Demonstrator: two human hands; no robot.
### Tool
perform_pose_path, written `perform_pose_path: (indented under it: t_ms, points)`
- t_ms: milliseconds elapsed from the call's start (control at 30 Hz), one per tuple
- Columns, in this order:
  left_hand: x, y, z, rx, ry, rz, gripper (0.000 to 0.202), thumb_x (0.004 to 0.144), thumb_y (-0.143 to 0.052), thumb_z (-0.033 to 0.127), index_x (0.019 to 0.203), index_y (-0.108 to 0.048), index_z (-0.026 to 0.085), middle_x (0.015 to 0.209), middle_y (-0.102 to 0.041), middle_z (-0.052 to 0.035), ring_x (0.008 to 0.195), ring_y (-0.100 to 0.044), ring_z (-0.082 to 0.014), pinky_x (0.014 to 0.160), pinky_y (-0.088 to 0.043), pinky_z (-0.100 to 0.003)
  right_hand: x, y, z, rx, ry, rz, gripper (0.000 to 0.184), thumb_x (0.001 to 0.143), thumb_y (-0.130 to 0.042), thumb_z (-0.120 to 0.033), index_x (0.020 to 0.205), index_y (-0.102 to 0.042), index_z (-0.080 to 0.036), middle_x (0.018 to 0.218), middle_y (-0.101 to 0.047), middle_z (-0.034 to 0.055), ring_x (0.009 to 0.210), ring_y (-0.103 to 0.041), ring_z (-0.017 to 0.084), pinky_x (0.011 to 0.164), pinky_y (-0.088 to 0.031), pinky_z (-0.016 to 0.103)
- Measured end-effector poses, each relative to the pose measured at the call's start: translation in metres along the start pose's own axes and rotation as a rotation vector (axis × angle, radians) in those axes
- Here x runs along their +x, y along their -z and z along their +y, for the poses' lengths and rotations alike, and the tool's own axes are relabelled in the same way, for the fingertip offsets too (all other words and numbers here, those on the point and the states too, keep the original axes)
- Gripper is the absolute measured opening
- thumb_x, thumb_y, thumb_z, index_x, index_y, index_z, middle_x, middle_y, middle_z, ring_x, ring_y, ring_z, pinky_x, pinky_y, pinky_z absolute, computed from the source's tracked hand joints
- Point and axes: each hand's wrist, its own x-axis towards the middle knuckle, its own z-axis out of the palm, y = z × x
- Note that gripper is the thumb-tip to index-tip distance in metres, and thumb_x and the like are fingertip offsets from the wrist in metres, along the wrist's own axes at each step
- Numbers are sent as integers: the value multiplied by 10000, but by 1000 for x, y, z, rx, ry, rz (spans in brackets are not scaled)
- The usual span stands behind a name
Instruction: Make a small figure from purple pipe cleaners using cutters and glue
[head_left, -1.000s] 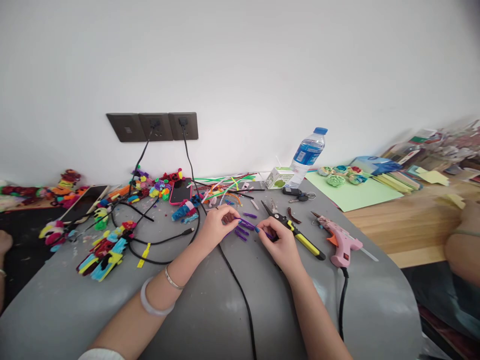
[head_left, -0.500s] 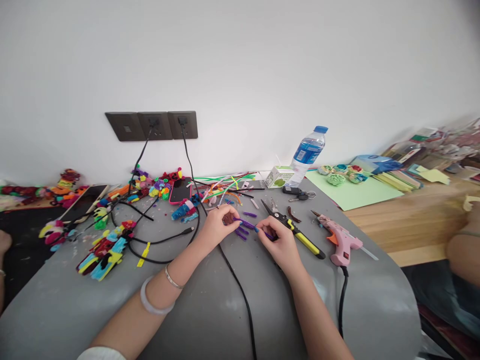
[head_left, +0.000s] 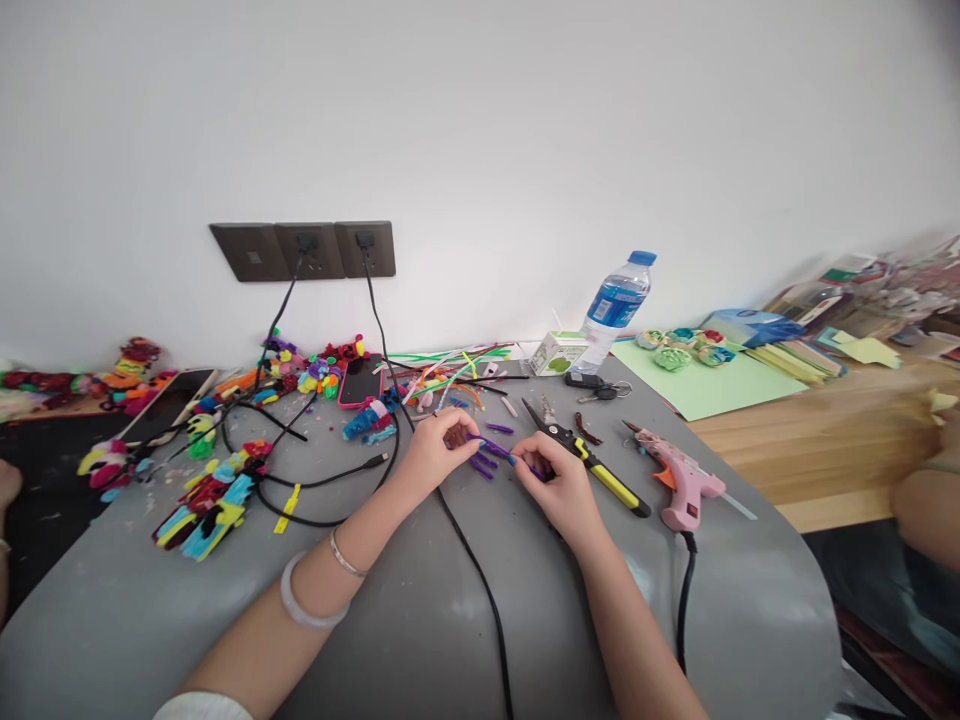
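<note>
Between my two hands stretches a purple pipe cleaner (head_left: pixel 496 449). My left hand (head_left: pixel 439 450) pinches one end of it between thumb and fingers. My right hand (head_left: pixel 555 478) is closed on the other end, part of which the fingers hide. Several short purple pipe cleaner pieces (head_left: pixel 482 470) lie on the grey table (head_left: pixel 420 630) just below and beside the held one, and one more purple piece (head_left: pixel 499 428) lies above it. Pliers with black and yellow handles (head_left: pixel 615 486) rest right of my right hand.
A pink glue gun (head_left: pixel 686 490) lies at the right, its cord running down. Black cables (head_left: pixel 472 560) cross the table. Colourful pipe cleaner figures (head_left: pixel 214 500) and a phone (head_left: pixel 361 381) are at left. A drink carton (head_left: pixel 559 353) and water bottle (head_left: pixel 615 310) stand behind.
My hands and the purple pipe cleaner stay almost in place. At the far right, another person's arm has shifted slightly.
</note>
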Motion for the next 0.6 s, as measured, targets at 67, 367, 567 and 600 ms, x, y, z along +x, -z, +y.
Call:
perform_pose_path:
  t_ms: [67,367,567,600]
  points:
    - [0,0,-1,2,-9,1,48,788,-653,148,783,-607,163,749,-586,11,637,-543,-106,601,-441,-216,0,0,1,1,-5,0,93,875,-542,-212,805,-603,-208,668,-481,-16,612,-446,140,583,-348,276]
    - [0,0,-1,13,-14,12,47,787,-657,145,786,-612,163,748,-595,10,635,-550,-106,604,-447,-218,0,0,1,-2,0,-5,97,876,-551,-227,800,-608,-209,659,-479,-23,604,-449,139,584,-352,272]
    - [-1,-1,-1,21,-3,19,56,780,-660,152,789,-606,167,743,-595,12,636,-550,-107,608,-454,-219,0,0,1,-8,10,-17,94,881,-550,-228,807,-605,-210,665,-485,-14,606,-444,141,578,-354,276]
    - [-1,-1,-2,22,-4,21,56,779,-659,152,789,-606,167,742,-595,12,634,-551,-107,607,-455,-219,0,0,1,-8,9,-20,96,884,-548,-231,810,-605,-211,665,-485,-14,606,-443,141,578,-354,276]
